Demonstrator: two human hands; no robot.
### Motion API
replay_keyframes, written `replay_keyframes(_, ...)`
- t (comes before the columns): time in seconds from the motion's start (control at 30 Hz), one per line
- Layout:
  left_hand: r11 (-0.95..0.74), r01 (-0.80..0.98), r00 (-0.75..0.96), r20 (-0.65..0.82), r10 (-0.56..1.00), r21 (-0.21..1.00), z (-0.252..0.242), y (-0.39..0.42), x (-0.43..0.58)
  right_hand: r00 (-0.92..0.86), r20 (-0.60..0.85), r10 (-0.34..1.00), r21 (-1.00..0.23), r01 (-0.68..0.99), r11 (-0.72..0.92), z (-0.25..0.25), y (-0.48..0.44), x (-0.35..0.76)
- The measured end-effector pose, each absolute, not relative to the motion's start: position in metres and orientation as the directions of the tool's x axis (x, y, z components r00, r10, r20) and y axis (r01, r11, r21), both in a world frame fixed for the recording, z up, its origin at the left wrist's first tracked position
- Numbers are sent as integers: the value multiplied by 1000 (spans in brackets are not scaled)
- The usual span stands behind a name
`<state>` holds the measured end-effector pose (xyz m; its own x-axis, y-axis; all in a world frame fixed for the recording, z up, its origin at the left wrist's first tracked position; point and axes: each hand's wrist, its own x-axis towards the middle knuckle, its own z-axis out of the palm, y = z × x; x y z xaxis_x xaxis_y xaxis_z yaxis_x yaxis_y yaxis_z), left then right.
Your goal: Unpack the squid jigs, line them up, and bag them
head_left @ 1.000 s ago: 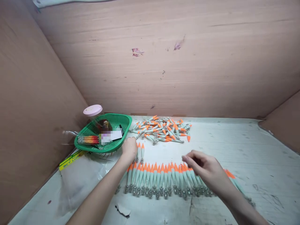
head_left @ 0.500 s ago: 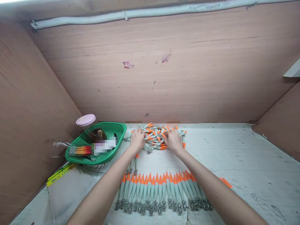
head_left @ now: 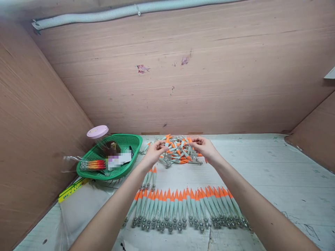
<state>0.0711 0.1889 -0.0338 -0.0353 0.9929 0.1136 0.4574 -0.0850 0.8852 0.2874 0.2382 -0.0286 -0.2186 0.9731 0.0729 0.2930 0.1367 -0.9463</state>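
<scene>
My left hand pinches an orange-tipped, pale green squid jig between thumb and fingers, tip up. On the other side, my right hand grips a second squid jig the same way. Between and beneath the hands lies a jumbled pile of squid jigs with spiky metal hook crowns. Nearer to me runs a long row of squid jigs, side by side, orange tips away and hooks towards me. Several more jigs form a short second row behind its left end.
At left stands a green basket holding a pink-lidded jar and a bag of red-yellow jigs. A clear bag with a yellow header lies in front. Wooden walls enclose the white-covered table.
Both hands have risen from the pile, each now with a squid jig showing in its fingers. My right hand has shifted a little rightward. The view has shifted slightly.
</scene>
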Motion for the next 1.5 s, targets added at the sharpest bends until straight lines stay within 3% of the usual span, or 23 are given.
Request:
replay_keyframes(0.1, -48, 167, 40, 41, 998, 985, -26, 165, 81, -385, 13, 923, -989, 129, 68, -15, 213, 292)
replay_keyframes(0.2, 5, -55, 51, -2, 999, 998, -21, 141, 91, -510, -34, 859, -998, -20, -52, -9, 191, 291)
replay_keyframes(0.37, 52, -12, 82, -51, 995, 999, -17, 112, 103, -615, -117, 780, -923, -222, -313, -9, 168, 287)
replay_keyframes(0.6, 101, -60, 171, -89, 981, 993, -14, 93, 104, -668, -146, 730, -908, -202, -366, -17, 154, 280)
replay_keyframes(0.8, 180, -92, 140, -167, 976, 979, -16, 94, 91, -676, -188, 712, -906, -161, -392, -24, 156, 269)
replay_keyframes(0.87, 144, -7, 58, -144, 988, 989, -19, 104, 80, -632, -186, 752, -935, -122, -333, -29, 160, 262)
replay_keyframes(0.93, 124, 214, -77, -110, 991, 969, -24, 116, 68, -558, -173, 811, -966, -66, -252, -36, 167, 252)
replay_keyframes(1.03, 207, 500, -215, -112, 970, 841, -38, 134, 55, -460, -186, 868, -980, 25, -197, -52, 177, 233)
replay_keyframes(1.3, 303, 771, -276, -135, 952, 561, -67, 144, 62, -288, -217, 933, -939, 321, -119, -86, 182, 188)
replay_keyframes(1.5, 255, 884, -245, -77, 967, 391, -71, 140, 63, -246, -112, 963, -847, 531, 37, -96, 178, 190)
